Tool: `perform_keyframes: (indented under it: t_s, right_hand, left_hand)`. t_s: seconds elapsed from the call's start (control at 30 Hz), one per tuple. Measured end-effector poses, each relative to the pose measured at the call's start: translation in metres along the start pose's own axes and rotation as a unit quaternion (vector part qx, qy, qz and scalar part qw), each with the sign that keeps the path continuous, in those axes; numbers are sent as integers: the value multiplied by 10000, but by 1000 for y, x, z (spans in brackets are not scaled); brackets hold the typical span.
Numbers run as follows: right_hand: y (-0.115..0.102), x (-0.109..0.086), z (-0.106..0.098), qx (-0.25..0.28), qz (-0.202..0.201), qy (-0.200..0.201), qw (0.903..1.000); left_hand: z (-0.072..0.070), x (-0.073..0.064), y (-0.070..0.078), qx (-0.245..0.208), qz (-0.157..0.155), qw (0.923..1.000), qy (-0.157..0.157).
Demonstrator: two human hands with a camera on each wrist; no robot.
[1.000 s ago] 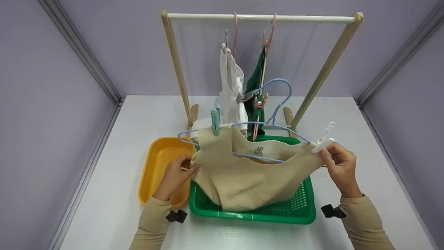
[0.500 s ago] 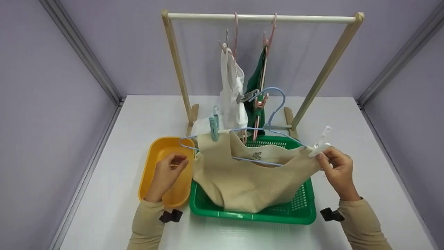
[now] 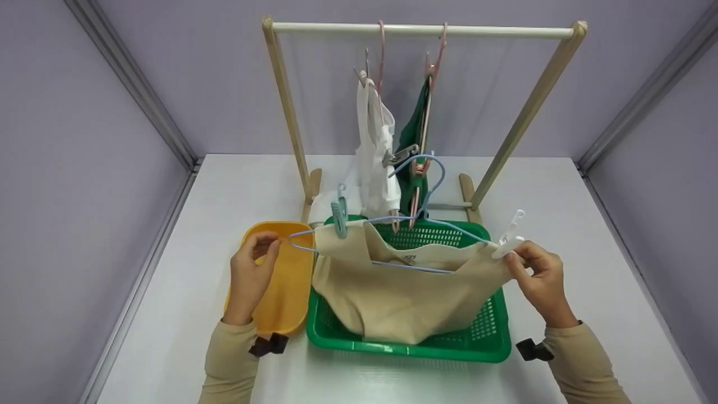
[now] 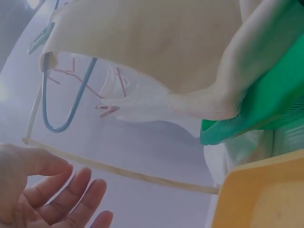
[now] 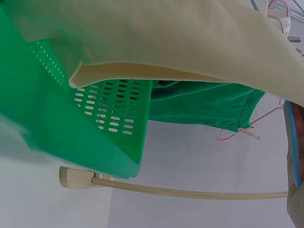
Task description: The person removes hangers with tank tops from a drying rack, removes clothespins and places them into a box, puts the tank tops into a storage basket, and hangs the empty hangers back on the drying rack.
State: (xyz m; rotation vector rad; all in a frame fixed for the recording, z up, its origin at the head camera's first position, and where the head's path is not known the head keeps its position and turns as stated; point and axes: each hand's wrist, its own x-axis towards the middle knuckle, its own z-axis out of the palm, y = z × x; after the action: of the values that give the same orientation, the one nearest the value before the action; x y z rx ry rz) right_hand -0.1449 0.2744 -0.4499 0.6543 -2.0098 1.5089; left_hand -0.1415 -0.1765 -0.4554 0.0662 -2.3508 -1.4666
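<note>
Right, nearest you sits the green basket (image 3: 392, 349), in from the middle of the surface's (image 3: 196, 224) near edge, with the yellow tray (image 3: 289, 292) just beside it towards the left edge. Over the basket hangs the beige garment (image 3: 398, 303); whether its hem rests inside, you can't tell. Your right hand (image 3: 541, 283) pinches the garment's shoulder beside the white clip (image 3: 508, 247), while your left hand (image 3: 251, 275) hovers over the tray, fingers loosely curved, gripping nothing. That cloth looks light and soft, hardly fragile, but likely to sag between holds and slide if a clip slips. The blue hanger (image 4: 58, 129) threaded through it looks thin yet stiff, so it's the better handle: take it at the neck under the hook, or at the shoulders, by the white clip and the teal clip (image 3: 339, 217). Farther off, towards the surface's far edge, stands the rack (image 3: 505, 31), a white garment (image 3: 373, 163) and a green garment (image 3: 412, 132) hanging from it.
</note>
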Motion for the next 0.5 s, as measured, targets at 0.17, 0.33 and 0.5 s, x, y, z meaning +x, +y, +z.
perform_keyframes:
  t_s: [0.17, 0.33, 0.5]
  right_hand:
    - [2, -3, 3, 16, 13, -141, 9999]
    - [2, -6, 5, -113, 109, -251, 9996]
    - [3, -9, 8, -207, 137, -308, 9992]
  left_hand:
    - [0, -1, 4, -50, 280, 9996, 82]
    - [4, -1, 10, -198, 278, 9994, 31]
    - [10, -1, 18, -307, 291, 9989, -179]
